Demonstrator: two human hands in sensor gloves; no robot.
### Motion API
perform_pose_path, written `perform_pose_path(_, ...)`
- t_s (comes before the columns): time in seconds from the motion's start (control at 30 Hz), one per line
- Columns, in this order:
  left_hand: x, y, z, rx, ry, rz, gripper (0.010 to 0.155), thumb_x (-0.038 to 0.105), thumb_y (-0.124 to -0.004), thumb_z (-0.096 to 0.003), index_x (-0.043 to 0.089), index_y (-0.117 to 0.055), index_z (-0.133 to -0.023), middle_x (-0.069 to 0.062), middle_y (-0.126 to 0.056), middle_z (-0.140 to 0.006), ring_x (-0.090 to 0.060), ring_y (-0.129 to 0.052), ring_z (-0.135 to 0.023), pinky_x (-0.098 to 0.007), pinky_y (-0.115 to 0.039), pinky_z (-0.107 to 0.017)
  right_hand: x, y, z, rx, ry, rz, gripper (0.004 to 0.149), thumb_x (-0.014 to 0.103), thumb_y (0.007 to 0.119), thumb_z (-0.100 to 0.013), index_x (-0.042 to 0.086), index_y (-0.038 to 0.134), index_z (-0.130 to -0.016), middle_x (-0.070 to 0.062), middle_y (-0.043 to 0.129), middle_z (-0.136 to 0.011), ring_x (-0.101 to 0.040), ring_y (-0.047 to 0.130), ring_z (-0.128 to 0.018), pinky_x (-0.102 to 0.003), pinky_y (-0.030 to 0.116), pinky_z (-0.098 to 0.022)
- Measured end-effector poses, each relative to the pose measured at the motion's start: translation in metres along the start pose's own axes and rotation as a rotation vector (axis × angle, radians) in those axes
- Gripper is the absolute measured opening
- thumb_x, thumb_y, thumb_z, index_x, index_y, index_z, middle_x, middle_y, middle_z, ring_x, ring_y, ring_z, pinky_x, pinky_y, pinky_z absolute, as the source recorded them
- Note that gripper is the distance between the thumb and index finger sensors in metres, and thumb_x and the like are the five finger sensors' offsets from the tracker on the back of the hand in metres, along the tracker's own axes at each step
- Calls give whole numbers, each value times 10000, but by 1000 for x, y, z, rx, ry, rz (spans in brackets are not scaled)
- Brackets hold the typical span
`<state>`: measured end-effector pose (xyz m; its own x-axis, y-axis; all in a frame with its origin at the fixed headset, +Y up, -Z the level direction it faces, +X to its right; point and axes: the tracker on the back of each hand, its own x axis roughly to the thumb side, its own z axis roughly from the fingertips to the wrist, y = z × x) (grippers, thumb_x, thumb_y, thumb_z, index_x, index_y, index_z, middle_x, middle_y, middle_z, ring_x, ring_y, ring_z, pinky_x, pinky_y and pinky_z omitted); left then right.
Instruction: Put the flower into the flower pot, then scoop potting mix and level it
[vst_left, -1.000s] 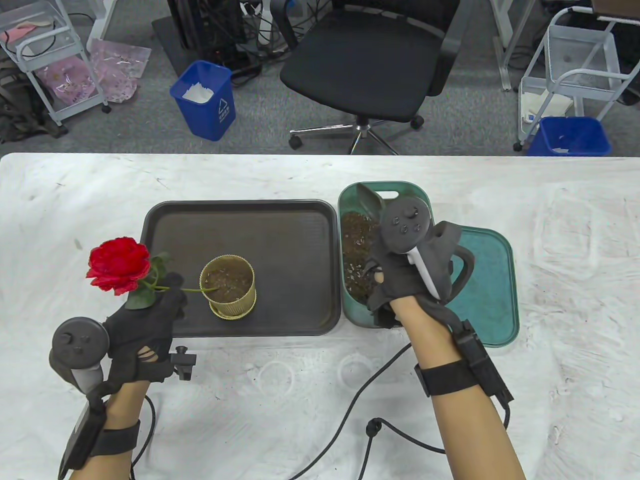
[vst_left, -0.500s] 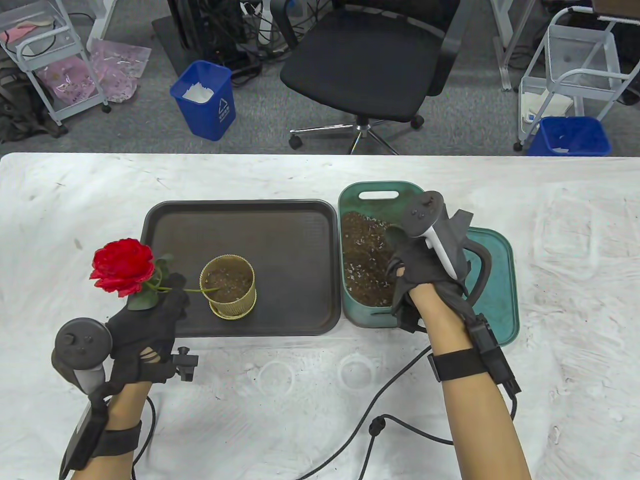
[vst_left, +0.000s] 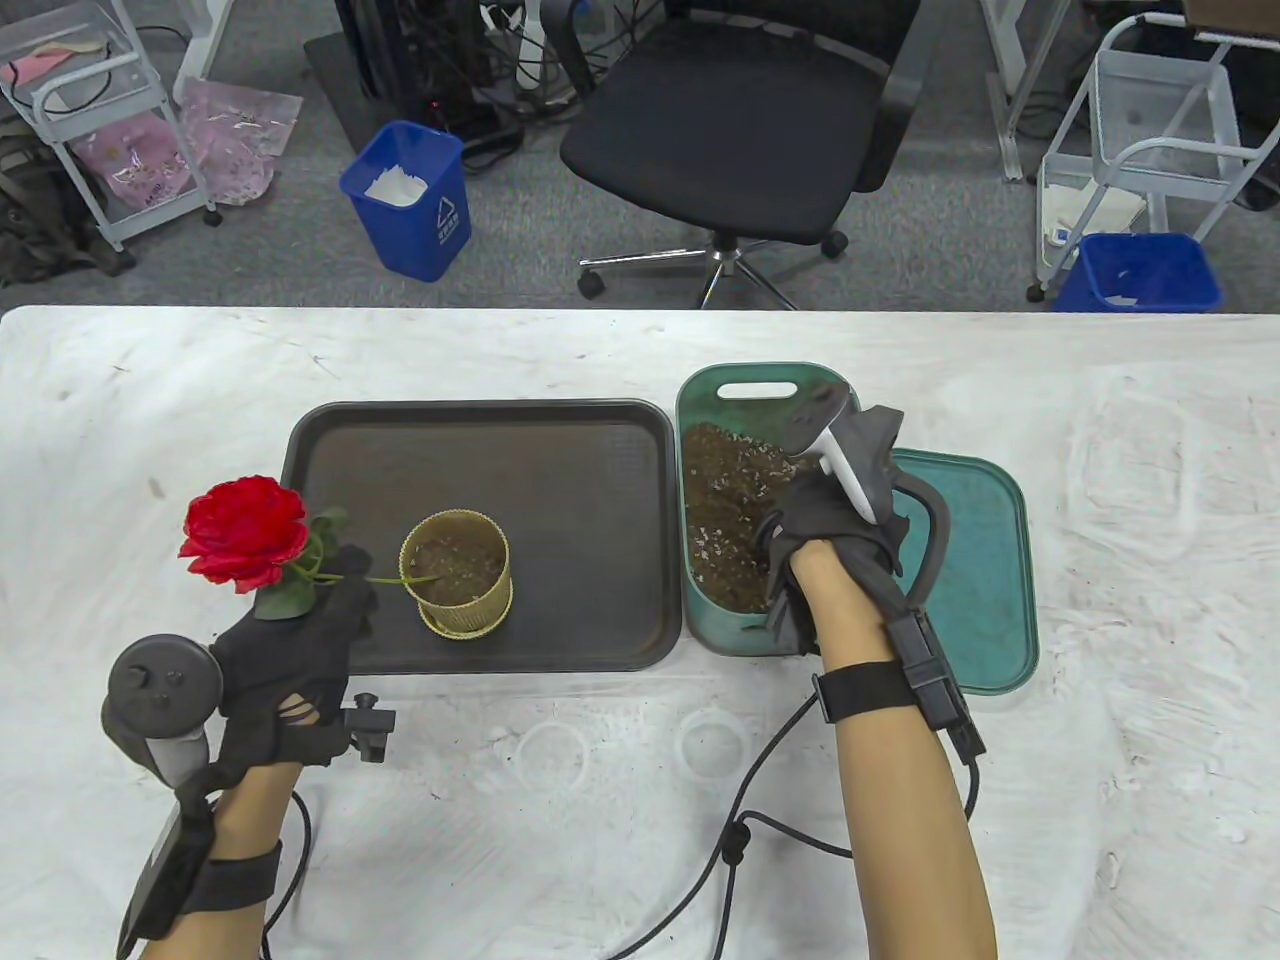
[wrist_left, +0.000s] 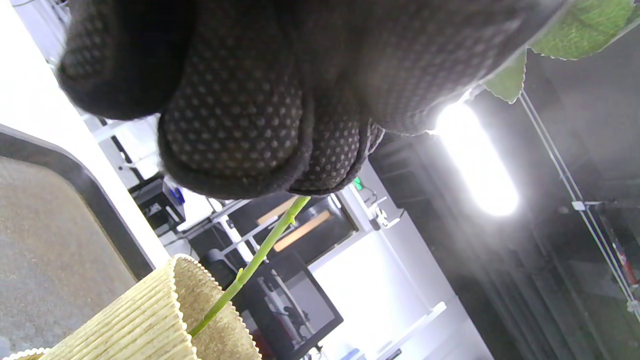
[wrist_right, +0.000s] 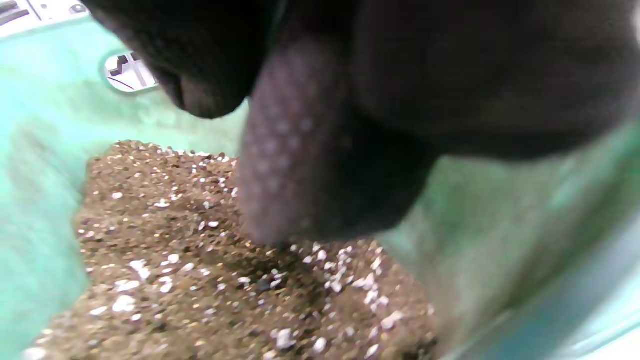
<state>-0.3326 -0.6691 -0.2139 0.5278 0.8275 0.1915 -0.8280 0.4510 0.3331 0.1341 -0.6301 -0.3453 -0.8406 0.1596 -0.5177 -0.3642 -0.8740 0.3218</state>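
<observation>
Left hand (vst_left: 285, 660) near the dark tray's (vst_left: 480, 440) left front corner, fingers (wrist_left: 235, 130) pinching the rose (vst_left: 243, 530) stem. Bloom hangs out over the counter (vst_left: 150, 400) left of the tray; the stem tip reaches over the rim into the gold flower pot (vst_left: 457, 572), which sits front-left on the tray with some mix already in it. The flower is leaning hard, nowhere near upright.

Right hand (vst_left: 835, 520) is down in the green bin (vst_left: 760, 380) just right of the tray, over the potting mix (vst_left: 725, 510). Fingers look curled, but the scoop isn't visible in any view, so I can't tell what they're gripping, if anything.

Risks, my read:
- Stem is only propped in the pot. If the left hand lets go before mix is packed around it, the heavy bloom likely tips it out.
- Pot is light; side pull through the stem could topple it.
- Carrying mix across the bin/tray gap could spill on tray or counter.
- Dumping mix on a slanted stem buries it crooked.
</observation>
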Motion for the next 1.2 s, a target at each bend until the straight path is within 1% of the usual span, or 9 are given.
perform_pose_path(0.13,0,0,0,1,1,0,433,445,-896,-394,241,-956,-772,44,-1072,-583,-174,-1118,-308,-358,-939,-317,-9,3,-8,82,-10,-126,528,335,801,-416,9,790,-831,-154,1024,-523,-230,1090,-157,-333,952,-37)
perform_pose_path(0.27,0,0,0,1,1,-1,432,444,-896,-394,242,-957,-771,42,-1072,-583,-175,-1118,-308,-359,-939,-317,-18,8,-15,188,-29,-298,529,331,795,-417,6,784,-834,-155,1021,-530,-235,1089,-165,-338,952,-43)
perform_pose_path(0.47,0,0,0,1,1,-1,433,444,-896,-393,242,-957,-771,41,-1073,-582,-174,-1118,-307,-359,-939,-316,-22,13,-20,235,-38,-389,536,329,787,-416,0,771,-839,-156,1016,-539,-233,1090,-174,-335,955,-49)
perform_pose_path(0.6,0,0,0,1,1,-1,433,445,-896,-393,241,-957,-771,43,-1072,-582,-173,-1118,-307,-358,-940,-316,-24,18,-22,299,-57,-519,534,327,783,-417,2,767,-842,-156,1013,-546,-239,1090,-183,-340,956,-56)
perform_pose_path(0.7,0,1,0,2,2,-1,433,444,-896,-393,241,-957,-771,42,-1073,-582,-174,-1118,-307,-358,-940,-317,-23,19,-22,315,-71,-549,537,326,775,-420,3,755,-849,-154,1007,-560,-241,1092,-198,-341,959,-68)
perform_pose_path(0.87,0,0,0,1,1,0,434,445,-896,-394,242,-956,-773,42,-1072,-583,-174,-1118,-308,-359,-939,-316,-28,21,-22,342,-75,-667,536,321,766,-419,2,749,-851,-153,1003,-564,-243,1092,-204,-344,962,-72)
perform_pose_path(1.0,0,0,0,1,1,-1,434,444,-896,-393,241,-957,-771,42,-1072,-583,-174,-1118,-307,-359,-939,-316,-33,19,-20,346,-70,-715,533,319,756,-423,2,743,-851,-153,1000,-566,-242,1093,-206,-344,964,-72)
perform_pose_path(1.2,0,1,0,3,3,0,432,443,-897,-394,242,-957,-771,39,-1072,-583,-175,-1118,-308,-359,-939,-317,-41,7,-11,303,-82,-774,532,318,750,-422,3,740,-851,-152,999,-565,-241,1093,-209,-344,965,-71)
